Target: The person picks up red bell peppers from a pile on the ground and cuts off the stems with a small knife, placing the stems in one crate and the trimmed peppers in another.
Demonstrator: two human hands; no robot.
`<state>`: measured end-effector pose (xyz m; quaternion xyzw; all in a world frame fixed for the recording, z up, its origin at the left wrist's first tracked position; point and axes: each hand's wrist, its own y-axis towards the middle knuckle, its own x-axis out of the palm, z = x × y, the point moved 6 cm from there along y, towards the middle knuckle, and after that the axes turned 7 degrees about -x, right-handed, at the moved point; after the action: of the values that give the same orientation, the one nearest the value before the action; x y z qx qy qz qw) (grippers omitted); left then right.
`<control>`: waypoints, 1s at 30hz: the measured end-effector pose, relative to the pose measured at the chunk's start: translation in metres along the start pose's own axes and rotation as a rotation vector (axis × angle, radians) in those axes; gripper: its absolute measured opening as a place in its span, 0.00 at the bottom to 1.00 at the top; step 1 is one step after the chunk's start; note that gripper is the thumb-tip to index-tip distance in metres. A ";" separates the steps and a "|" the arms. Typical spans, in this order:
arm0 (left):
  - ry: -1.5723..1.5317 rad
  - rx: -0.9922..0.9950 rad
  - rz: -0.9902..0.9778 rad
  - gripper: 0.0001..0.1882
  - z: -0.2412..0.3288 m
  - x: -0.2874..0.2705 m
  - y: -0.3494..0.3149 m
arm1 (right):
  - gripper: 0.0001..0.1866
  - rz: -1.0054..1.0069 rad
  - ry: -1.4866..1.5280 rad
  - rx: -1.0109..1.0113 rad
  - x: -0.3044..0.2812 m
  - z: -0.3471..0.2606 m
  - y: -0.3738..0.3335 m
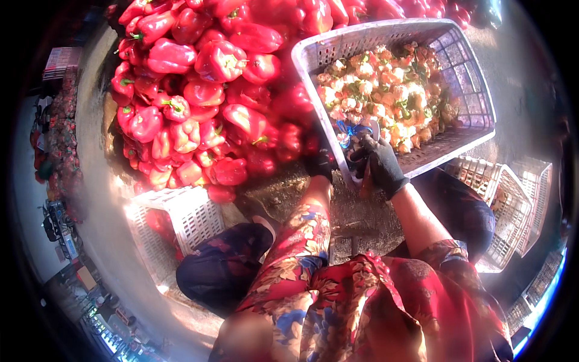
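My right hand (386,168), in a dark glove, is at the near left corner of a grey plastic crate (431,155). Its fingers are curled round something dark that I cannot make out. Just beyond them, inside the crate, is a small blue thing (345,134). Pale cut pepper cores (386,90) with green stems lie heaped in that crate. Also dark-gloved, my left hand (321,163) is between the crate's left side and a big pile of red bell peppers (205,90). Shadow and the crate's edge hide most of its fingers.
A white basket (196,217) with red peppers inside lies left of my left knee. Stacked white baskets (503,211) stand beyond my right knee. Another row of red produce (63,127) runs along the far left, past a strip of pale floor (99,199).
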<state>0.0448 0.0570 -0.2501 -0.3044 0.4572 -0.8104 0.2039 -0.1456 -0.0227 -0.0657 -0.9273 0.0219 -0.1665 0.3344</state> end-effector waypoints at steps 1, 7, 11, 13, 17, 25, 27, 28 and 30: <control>-0.002 0.004 -0.006 0.26 -0.001 0.001 0.002 | 0.16 -0.024 -0.001 -0.016 0.001 0.001 0.002; -0.013 0.065 -0.128 0.26 0.002 0.022 0.021 | 0.18 -0.339 -0.160 -0.312 -0.016 0.003 0.017; -0.051 0.097 -0.263 0.26 0.018 -0.010 -0.006 | 0.17 -0.125 -0.204 -0.024 0.003 -0.025 -0.012; -0.011 0.074 -0.324 0.26 0.022 -0.008 -0.019 | 0.19 -0.236 -0.672 -0.495 -0.002 -0.042 0.004; 0.020 0.068 -0.343 0.27 0.023 -0.026 -0.016 | 0.17 -0.243 -0.577 -0.392 0.010 -0.035 -0.008; 0.017 -0.053 -0.293 0.29 -0.004 0.015 -0.007 | 0.15 -0.186 -0.436 -0.408 -0.004 -0.019 -0.015; 0.006 -0.067 -0.266 0.29 -0.007 0.010 -0.003 | 0.12 -0.181 -0.360 -0.282 -0.003 -0.020 -0.017; -0.005 -0.074 -0.251 0.29 -0.009 0.007 -0.003 | 0.11 -0.179 -0.324 -0.218 -0.002 -0.019 -0.017; -0.016 -0.090 -0.238 0.30 -0.014 0.007 0.002 | 0.11 -0.159 -0.225 -0.112 -0.003 -0.011 -0.014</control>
<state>0.0303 0.0600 -0.2554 -0.3717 0.4521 -0.8052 0.0958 -0.1533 -0.0182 -0.0496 -0.9562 -0.0799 -0.0859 0.2680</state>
